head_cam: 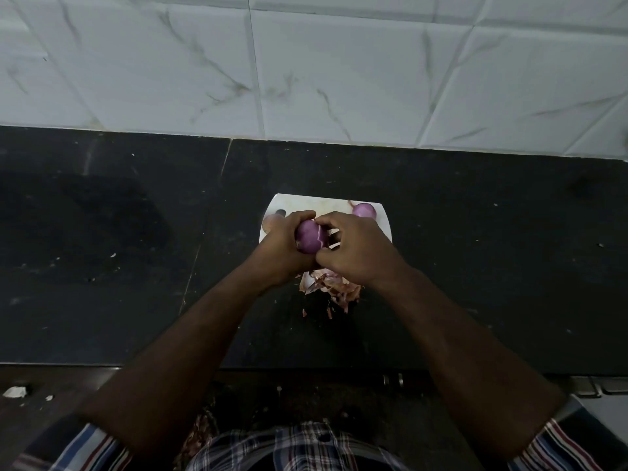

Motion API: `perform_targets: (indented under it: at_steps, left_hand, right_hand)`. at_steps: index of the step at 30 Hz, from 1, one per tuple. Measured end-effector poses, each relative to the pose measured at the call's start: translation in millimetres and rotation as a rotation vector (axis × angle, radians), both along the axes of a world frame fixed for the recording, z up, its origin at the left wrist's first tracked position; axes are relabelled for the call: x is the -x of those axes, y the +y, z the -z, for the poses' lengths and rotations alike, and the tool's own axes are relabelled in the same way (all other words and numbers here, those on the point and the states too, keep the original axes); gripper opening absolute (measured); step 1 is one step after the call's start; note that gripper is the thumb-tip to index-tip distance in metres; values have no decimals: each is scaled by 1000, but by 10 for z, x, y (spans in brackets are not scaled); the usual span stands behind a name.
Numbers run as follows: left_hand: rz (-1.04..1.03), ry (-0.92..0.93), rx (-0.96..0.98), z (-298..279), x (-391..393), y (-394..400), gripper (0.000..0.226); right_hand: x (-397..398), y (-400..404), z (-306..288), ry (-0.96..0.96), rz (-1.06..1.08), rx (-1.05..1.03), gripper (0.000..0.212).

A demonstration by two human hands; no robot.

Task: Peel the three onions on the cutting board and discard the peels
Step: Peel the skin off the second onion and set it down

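Left hand (pixel 283 248) grips a purple onion (pixel 310 241) while right hand (pixel 353 248) fingers pinch its skin; best pulled gently over the cutting board (pixel 385 226).

Onion (pixel 365 210) on cutting board (pixel 385 219) far right; peels (pixel 331 283) near edge.

You are looking at a dim, low-contrast picture. The black countertop (pixel 102 232) swallows detail; the tiled wall (pixel 306 62) is the brightest area, evenly and softly lit. Note wide-angle bending of straight lines toward the edges, soft focus overall, and a faint shadow under the forearms
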State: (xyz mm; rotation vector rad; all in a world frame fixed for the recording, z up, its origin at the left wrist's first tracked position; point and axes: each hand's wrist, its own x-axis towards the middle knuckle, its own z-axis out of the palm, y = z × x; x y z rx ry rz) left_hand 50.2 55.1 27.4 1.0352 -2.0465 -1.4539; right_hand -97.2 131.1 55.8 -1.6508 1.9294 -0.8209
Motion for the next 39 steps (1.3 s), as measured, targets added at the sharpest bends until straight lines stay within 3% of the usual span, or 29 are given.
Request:
perform_targets:
  at_steps: [6, 16, 21, 24, 28, 31, 34, 39]
  left_hand:
    - [2, -20, 178, 37, 24, -36, 88]
    - [0, -19, 164, 55, 34, -50, 80]
    - [-14, 52, -99, 10, 14, -64, 84]
    - [-1, 90, -252, 5, -29, -74, 82]
    - [-54, 129, -409, 24, -4, -51, 68]
    - [-85, 122, -386, 31, 15, -26, 59]
    - [-89, 147, -403, 21, 14, -18, 60]
    - [-75, 189, -412, 7, 13, -31, 64]
  right_hand:
    - [-46, -24, 46, 39, 48, 47, 47]
    - [22, -54, 65, 14, 71, 71, 37]
    - [181, -61, 89, -254, 226, 72, 24]
    - [193, -50, 120, -376, 312, 83, 26]
    - [116, -31, 141, -370, 295, 96, 21]
    - [119, -47, 203, -360, 288, 83, 19]
    - [119, -102, 263, -258, 343, 94, 16]
    - [127, -188, 325, -261, 476, 46, 23]
